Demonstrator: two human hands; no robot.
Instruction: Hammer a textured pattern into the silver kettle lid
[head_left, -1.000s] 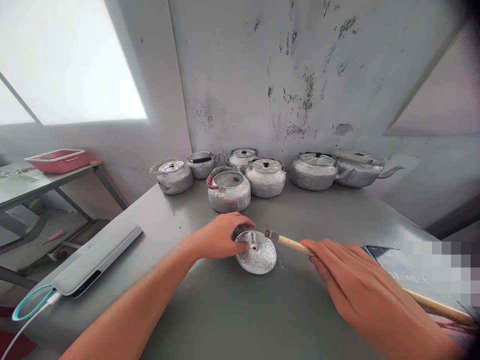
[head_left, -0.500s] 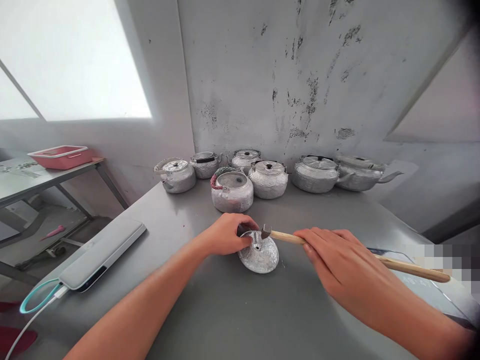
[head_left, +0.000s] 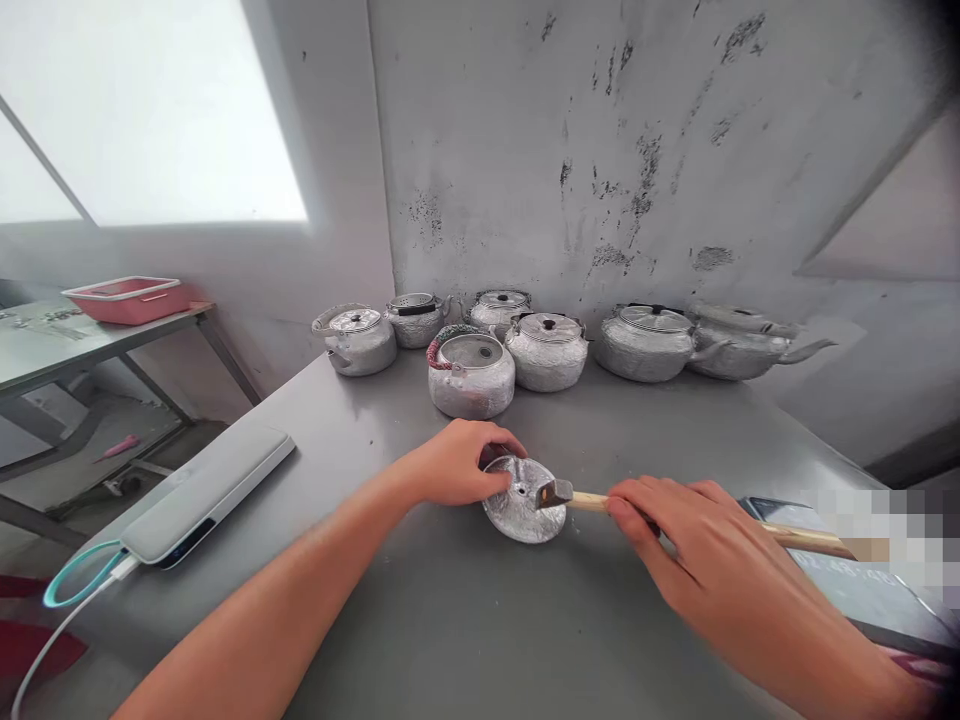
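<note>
A round aluminium kettle lid (head_left: 516, 510) lies upside down on the grey table (head_left: 450, 620), a small hole at its centre. My left hand (head_left: 459, 463) is closed on the lid's left rim and holds it in place. My right hand (head_left: 694, 540) grips the wooden handle of a small hammer (head_left: 556, 493), whose metal head rests on the lid just right of the hole. The open-topped kettle (head_left: 471, 376) with a red-wrapped handle stands just behind the lid.
Several more aluminium kettles (head_left: 646, 343) line the stained wall at the table's back. A white power bank (head_left: 206, 494) with a teal cable lies at the left edge. A dark flat device (head_left: 862, 585) sits at the right. A red tray (head_left: 129, 298) rests on a side table.
The hammer head has come down from above the lid's far right edge onto the lid near its centre. My left hand has stayed on the rim.
</note>
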